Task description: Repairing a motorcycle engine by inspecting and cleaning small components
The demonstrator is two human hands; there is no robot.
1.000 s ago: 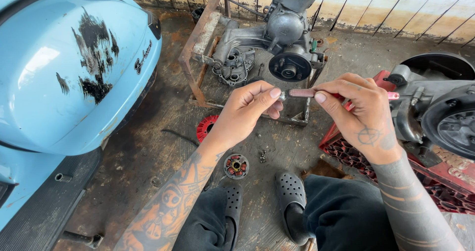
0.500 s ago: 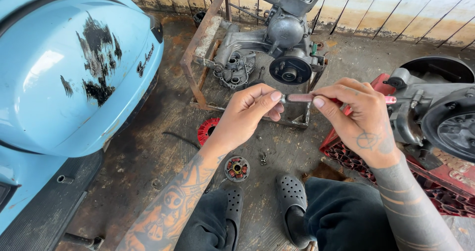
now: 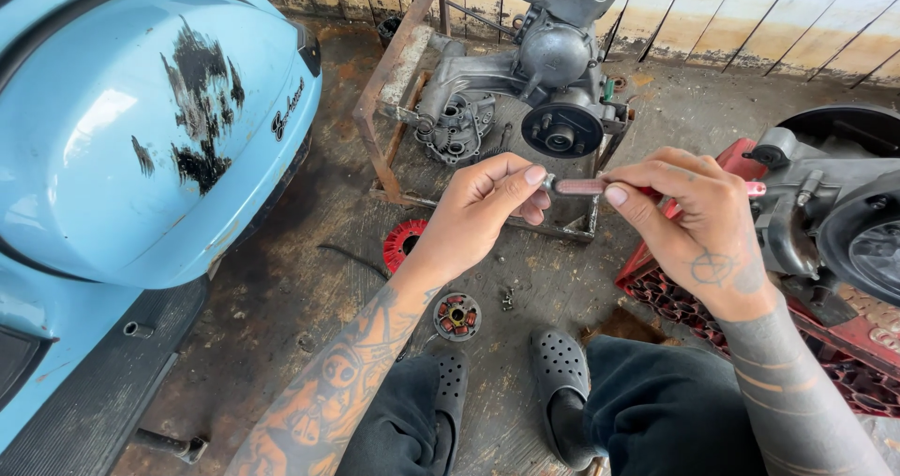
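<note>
My left hand (image 3: pixel 483 209) and my right hand (image 3: pixel 689 223) meet in front of me over the floor. My right hand pinches a slim tool with a pink translucent handle (image 3: pixel 586 186) held level. My left thumb and forefinger pinch its metal tip at the left end; a small part there is too small to tell. Below my hands a small round stator with copper coils (image 3: pixel 457 316) lies on the floor, and a red toothed ring (image 3: pixel 403 242) lies to its left. Both forearms are tattooed.
A grey engine (image 3: pixel 548 82) sits on a rusty metal frame (image 3: pixel 394 82) ahead. A light blue scooter body (image 3: pixel 141 129) fills the left side. Another engine (image 3: pixel 844 213) rests on a red crate (image 3: pixel 684 298) at the right. My black clogs (image 3: pixel 558 368) stand on the stained concrete.
My hands and the tool have stayed almost still; my left fingers have shifted slightly at the tool's tip. The view has drifted a little.
</note>
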